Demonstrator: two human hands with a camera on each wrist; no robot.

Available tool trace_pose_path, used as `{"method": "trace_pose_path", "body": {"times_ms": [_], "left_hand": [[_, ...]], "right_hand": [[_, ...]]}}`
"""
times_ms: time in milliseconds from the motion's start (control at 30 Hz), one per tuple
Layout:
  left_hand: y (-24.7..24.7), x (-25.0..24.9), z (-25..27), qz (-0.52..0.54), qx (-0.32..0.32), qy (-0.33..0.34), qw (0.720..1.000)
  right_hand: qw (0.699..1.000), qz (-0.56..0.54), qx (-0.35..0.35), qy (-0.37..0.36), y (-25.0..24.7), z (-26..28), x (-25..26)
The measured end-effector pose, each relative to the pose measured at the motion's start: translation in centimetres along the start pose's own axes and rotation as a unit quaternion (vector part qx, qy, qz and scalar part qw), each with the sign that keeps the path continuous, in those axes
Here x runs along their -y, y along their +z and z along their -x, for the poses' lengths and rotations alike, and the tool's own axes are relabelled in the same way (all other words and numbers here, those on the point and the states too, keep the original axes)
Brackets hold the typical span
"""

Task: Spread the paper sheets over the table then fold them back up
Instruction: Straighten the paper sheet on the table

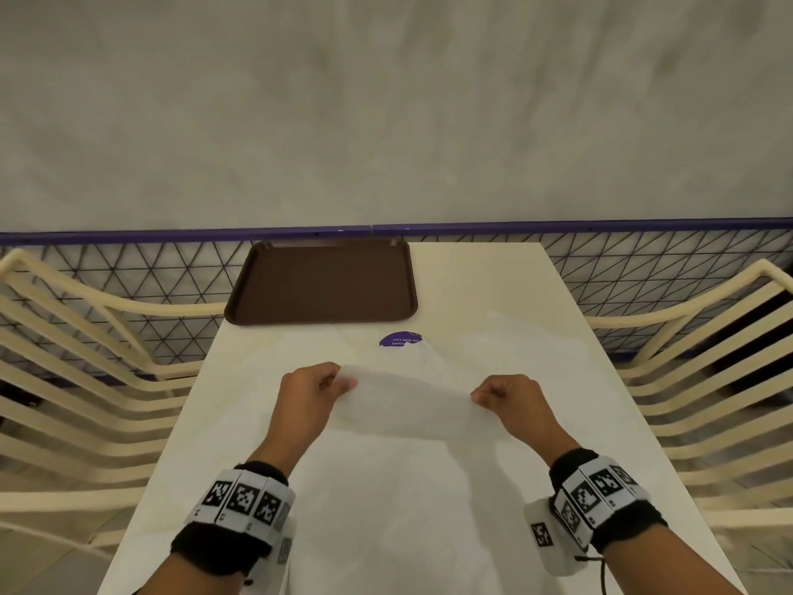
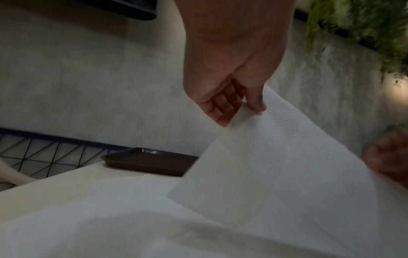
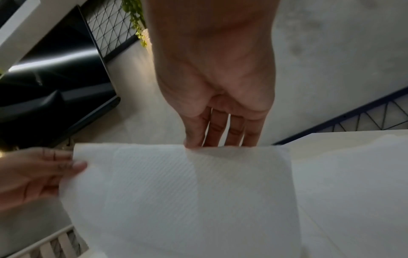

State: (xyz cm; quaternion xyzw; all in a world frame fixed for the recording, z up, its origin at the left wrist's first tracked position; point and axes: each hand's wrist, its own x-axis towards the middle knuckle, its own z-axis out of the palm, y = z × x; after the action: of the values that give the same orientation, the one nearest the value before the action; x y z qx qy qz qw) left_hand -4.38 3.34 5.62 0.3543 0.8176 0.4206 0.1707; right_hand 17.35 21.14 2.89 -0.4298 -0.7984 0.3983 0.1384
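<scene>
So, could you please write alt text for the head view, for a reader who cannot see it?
Both hands, left and right, pinch the top corners of a thin white paper sheet, lifting it over a pale table. A brown tray sits at the far end, with slatted chairs on either side.

A white, faintly ribbed paper sheet over a cream table, beside a dark brown tray and purple sticker.

Purple sticker on table reads "Let's keep our pantrie…", rest hidden by paper.
</scene>
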Motion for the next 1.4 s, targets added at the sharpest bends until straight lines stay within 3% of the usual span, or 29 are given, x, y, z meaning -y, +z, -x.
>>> {"method": "trace_pose_path", "body": {"times_ms": [167,300,333,367,400,467,500,567,667,767,867,1033,1133,1300,1400], "left_hand": [[-0.3,-1.3,-0.9,0.033,-0.015,0.013,0.999],[-0.8,-2.9,-1.3,0.006,-0.057,0.055,0.997],[-0.9,-3.1,-1.2,0.015,-0.062,0.059,0.996],[-1.0,-3.4,-1.2,0.025,-0.056,0.067,0.996],[-1.1,-3.7,-1.1,0.021,-0.043,0.079,0.996],[-1.2,-4.4,-0.9,-0.030,-0.007,0.113,0.993],[-1.2,-4.9,-0.8,-0.067,0.006,0.133,0.989],[-1.2,-5.9,-0.7,-0.101,0.025,0.172,0.980],[-1.5,-7.7,-0.3,-0.067,0.078,0.210,0.972],[-2.1,-8.9,0.0,-0.024,0.094,0.204,0.974],[-2.9,-8.3,-0.4,0.017,0.039,0.165,0.985],[-3.6,-4.2,-1.1,0.098,0.002,0.026,0.995],[-2.9,-2.9,-1.0,0.130,-0.012,-0.027,0.991],[-2.5,-2.8,1.1,0.156,-0.022,-0.018,0.987],[-2.4,-1.7,3.9,0.188,0.007,-0.016,0.982]], "right_hand": [[0.993,0.111,0.045,0.011,0.6,0.6,-1.5],[0.938,0.230,0.253,0.052,0.4,1.4,-1.1],[0.924,0.268,0.266,0.056,0.2,1.8,-0.5],[0.922,0.310,0.228,0.035,0.0,2.1,0.4],[0.934,0.333,0.133,-0.002,-0.3,2.5,1.7],[0.963,0.236,-0.095,-0.093,-1.0,3.2,5.4],[0.967,0.146,-0.151,-0.145,-1.3,3.4,7.4],[0.975,0.035,-0.101,-0.196,-1.9,3.5,11.0],[0.983,0.027,0.051,-0.176,-1.8,3.1,13.8],[0.986,-0.007,0.076,-0.147,-1.8,2.8,13.8],[0.991,0.017,0.098,-0.090,-2.3,2.6,11.6],[0.988,0.023,0.152,-0.008,-4.8,2.0,7.4],[0.995,-0.044,0.094,0.008,-5.6,1.3,5.8],[0.984,-0.123,-0.118,-0.044,-4.9,3.1,4.9],[0.977,-0.141,-0.131,-0.088,-3.6,6.4,2.8]]}}
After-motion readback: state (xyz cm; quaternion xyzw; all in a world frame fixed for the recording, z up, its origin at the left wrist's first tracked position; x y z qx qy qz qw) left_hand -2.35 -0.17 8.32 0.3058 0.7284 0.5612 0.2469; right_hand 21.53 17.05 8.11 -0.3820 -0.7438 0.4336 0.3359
